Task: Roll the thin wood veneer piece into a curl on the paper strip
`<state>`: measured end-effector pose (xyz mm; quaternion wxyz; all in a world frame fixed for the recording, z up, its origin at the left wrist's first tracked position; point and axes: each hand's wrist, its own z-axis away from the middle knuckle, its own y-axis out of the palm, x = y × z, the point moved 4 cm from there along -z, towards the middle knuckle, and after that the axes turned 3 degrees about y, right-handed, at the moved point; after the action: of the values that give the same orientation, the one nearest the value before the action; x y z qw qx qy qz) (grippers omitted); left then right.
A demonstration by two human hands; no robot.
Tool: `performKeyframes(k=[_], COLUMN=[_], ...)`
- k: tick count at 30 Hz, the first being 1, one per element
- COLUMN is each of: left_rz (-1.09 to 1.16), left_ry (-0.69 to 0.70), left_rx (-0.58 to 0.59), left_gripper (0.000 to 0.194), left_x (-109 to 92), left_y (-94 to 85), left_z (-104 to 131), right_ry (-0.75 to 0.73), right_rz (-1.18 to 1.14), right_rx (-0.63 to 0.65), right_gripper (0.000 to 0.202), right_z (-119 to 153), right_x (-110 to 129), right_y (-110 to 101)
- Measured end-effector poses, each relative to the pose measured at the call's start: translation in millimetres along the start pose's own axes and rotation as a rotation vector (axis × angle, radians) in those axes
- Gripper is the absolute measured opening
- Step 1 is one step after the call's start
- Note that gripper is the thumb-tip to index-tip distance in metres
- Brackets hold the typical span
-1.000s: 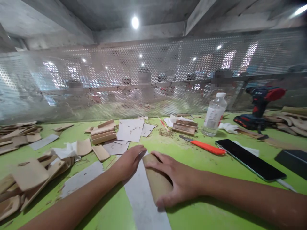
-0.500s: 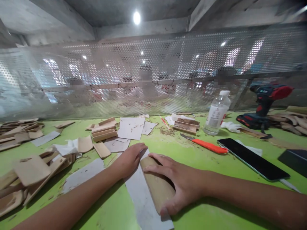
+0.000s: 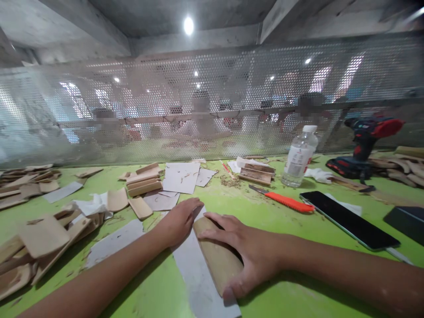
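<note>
The wood piece lies on a strip of paper on the green table, its rounded face up, slanting from its far end down toward the near right. The right hand spans it from the right side, fingers spread over the far end and thumb at the near end, gripping it lengthwise between them. The left hand rests over the paper just left of the wood's far end, its fingers close together; the underside is hidden, so I cannot tell whether it pinches the paper. Beyond the right hand lie an orange knife and a phone. Loose wood pieces are heaped to the left of the left arm.
</note>
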<state>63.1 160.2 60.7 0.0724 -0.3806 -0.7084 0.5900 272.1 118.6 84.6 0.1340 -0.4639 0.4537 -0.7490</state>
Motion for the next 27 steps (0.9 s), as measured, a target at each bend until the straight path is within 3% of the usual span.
performKeyframes(k=[12, 19, 27], left_rz=[-0.034, -0.052, -0.041], left_ry=[0.006, 0.023, 0.043], left_rx=[0.007, 0.024, 0.014], left_gripper=[0.041, 0.042, 0.042], left_x=[1.0, -1.5, -2.0], left_y=[2.0, 1.1, 1.7], left_z=[-0.9, -1.3, -1.8], right_ry=[0.096, 0.019, 0.027], right_rz=[0.055, 0.041, 0.030], right_rx=[-0.073, -0.067, -0.067], right_gripper=[0.122, 0.126, 0.125], right_z=[-2.6, -2.6, -3.2], right_x=[-1.1, 2.4, 4.8], right_y=[-2.7, 3.3, 1.1])
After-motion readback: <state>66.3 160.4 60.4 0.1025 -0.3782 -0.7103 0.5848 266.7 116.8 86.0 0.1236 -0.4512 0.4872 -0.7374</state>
